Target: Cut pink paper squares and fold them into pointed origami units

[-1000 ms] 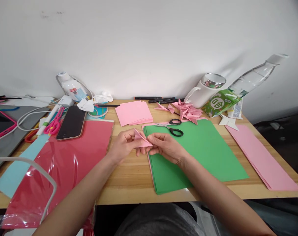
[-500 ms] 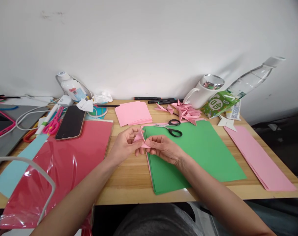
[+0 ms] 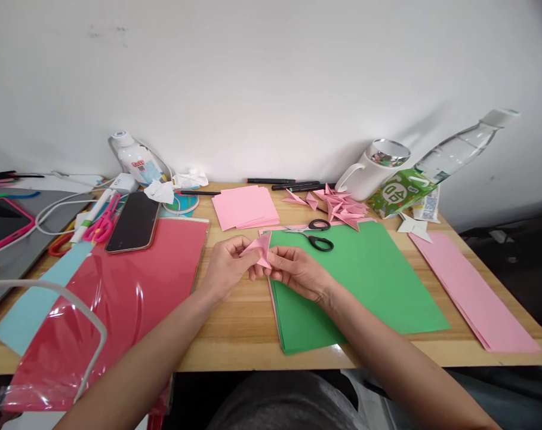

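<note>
A small folded piece of pink paper (image 3: 261,243) is pinched between both hands, above the table near the left edge of the green paper sheets (image 3: 360,286). My left hand (image 3: 228,266) is closed on its left side, thumb across the front. On the lower right corner, my right hand (image 3: 298,272) grips with thumb and fingers. Just beyond lie black-handled scissors (image 3: 318,233) and a stack of pink paper squares (image 3: 245,207). A pile of folded pink paper pieces (image 3: 342,206) sits farther right.
At the back right stand a white mug (image 3: 372,170), a green carton (image 3: 400,194) and a tilted clear bottle (image 3: 461,146). Pink paper strips (image 3: 474,292) lie at right. Leftward are a phone (image 3: 134,222), pink scissors (image 3: 104,221), a red paper pack (image 3: 132,310) and a white cable (image 3: 85,316).
The folded pink paper has turned in my fingers, and its upper point now leans to the right. Both hands keep hold of it. The view has shifted slightly.
</note>
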The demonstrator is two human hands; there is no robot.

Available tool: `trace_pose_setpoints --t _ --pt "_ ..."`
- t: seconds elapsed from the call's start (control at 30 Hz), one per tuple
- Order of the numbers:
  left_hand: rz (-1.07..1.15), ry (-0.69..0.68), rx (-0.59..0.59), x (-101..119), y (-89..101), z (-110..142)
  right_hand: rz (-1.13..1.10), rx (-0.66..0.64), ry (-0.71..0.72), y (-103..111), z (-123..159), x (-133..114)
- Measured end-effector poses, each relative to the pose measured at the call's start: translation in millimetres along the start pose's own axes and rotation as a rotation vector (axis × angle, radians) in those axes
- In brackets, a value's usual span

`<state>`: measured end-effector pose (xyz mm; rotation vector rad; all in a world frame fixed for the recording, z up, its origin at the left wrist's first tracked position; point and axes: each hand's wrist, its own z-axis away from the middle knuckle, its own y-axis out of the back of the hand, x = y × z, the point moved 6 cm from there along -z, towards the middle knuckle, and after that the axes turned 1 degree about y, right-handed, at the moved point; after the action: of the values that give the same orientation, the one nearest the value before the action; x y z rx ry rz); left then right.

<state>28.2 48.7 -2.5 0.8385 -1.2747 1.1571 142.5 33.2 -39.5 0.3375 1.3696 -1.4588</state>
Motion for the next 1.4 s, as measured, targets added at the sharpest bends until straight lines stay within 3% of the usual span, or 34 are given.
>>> trace_pose_setpoints --t 0.2,0.4,0.77,1.07,1.4 --pt "-0.092 -0.034 0.007 4.1 2.1 1.3 0.187 0.050 0.185 -0.1 2.6 -11.5" --pt "-0.171 -0.045 -0.085 8.4 -3.8 3.5 0.068 0.067 0.124 12.6 -1.7 -8.8" --pt "-0.172 -0.044 -0.105 5.7 -6.3 5.2 0.035 0.004 0.118 9.0 -3.9 -3.7" --pt "-0.090 -0.079 -0.056 6.3 -6.5 4.9 0.055 0.027 0.160 6.7 -3.1 -7.4" --pt "-0.006 -0.022 -0.090 -0.3 -8.4 4.2 0.103 0.082 0.168 6.3 -1.4 -10.1"
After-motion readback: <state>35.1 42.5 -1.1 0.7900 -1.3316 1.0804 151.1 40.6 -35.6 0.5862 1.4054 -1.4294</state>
